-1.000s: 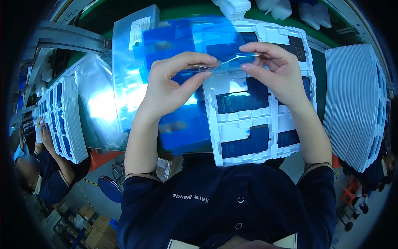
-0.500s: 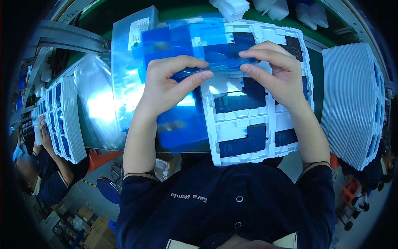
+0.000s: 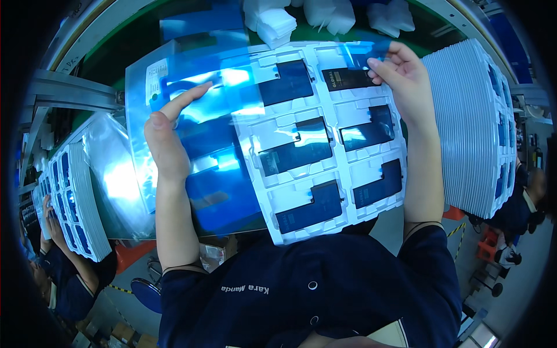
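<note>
A white moulded tray (image 3: 342, 168) lies before me, tilted slightly, with several black L-shaped flat battery packs (image 3: 316, 207) in its pockets. My right hand (image 3: 403, 75) is at the tray's far right corner, thumb and fingers pinched on a piece of clear blue film (image 3: 361, 53) above the far right pack (image 3: 348, 79). To the left, my left hand (image 3: 167, 139) is open, its index finger stretched out over glossy blue film sheets (image 3: 223, 191) that overlap the tray's left side. Its other fingers are partly hidden.
Clear plastic bags (image 3: 116, 174) lie at the left, beside a stack of filled trays (image 3: 75, 203) where a co-worker's hand (image 3: 55, 223) rests. A tall stack of white trays (image 3: 458, 127) stands at the right. White foam bundles (image 3: 271, 23) sit along the far side.
My hands have moved apart: the left back over the blue sheets, the right to the tray's far right corner with blue film. The strip formerly held between both hands is no longer stretched there.
</note>
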A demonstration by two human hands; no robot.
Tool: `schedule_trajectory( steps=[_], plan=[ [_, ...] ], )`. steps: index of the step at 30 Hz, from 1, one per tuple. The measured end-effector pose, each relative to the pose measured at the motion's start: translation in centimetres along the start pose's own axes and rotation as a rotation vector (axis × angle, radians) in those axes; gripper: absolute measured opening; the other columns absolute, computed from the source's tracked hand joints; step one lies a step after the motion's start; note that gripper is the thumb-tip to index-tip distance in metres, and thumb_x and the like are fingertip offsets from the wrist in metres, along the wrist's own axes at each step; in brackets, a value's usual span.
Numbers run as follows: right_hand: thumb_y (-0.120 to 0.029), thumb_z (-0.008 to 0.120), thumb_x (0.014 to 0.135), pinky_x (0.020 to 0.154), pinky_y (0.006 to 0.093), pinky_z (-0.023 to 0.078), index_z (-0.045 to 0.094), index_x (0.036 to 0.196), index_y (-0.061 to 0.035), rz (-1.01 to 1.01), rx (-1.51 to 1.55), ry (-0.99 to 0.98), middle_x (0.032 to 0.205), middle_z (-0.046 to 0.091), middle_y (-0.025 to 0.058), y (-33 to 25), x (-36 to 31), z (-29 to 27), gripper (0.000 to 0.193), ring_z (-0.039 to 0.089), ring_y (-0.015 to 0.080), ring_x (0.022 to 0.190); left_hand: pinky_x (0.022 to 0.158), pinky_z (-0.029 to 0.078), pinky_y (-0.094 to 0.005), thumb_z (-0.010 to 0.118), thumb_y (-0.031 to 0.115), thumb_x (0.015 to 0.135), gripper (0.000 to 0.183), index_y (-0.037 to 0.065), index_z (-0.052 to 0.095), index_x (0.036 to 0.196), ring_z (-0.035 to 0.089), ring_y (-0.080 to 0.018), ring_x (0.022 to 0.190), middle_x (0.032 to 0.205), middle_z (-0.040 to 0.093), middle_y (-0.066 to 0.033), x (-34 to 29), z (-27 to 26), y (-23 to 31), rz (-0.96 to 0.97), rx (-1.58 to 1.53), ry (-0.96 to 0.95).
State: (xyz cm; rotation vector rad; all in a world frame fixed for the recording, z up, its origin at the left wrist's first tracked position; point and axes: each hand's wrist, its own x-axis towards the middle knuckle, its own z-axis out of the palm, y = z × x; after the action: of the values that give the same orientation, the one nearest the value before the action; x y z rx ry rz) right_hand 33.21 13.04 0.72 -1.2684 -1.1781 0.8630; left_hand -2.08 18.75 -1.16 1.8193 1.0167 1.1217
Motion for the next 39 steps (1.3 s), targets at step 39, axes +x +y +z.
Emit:
schedule_trajectory(
  steps=[39],
  plan=[
    [-0.004, 0.074, 0.074, 0.057, 0.0187, 0.046, 0.069, 0.096, 0.0009, 0.105, -0.329, 0.189, 0.072, 0.065, 0.0018, 4.0, -0.8, -1.0, 0.023, 0.057, 0.0045, 0.06, 0.096, 0.041, -0.0331, 0.028, 0.04, 0.101, 0.057, 0.002, 0.07, 0.101, 0.061, -0.0209, 0.102, 0.108, 0.067, -0.0132, -0.1, 0.2, 0.0, -0.01, 0.055, 0.002]
  ],
)
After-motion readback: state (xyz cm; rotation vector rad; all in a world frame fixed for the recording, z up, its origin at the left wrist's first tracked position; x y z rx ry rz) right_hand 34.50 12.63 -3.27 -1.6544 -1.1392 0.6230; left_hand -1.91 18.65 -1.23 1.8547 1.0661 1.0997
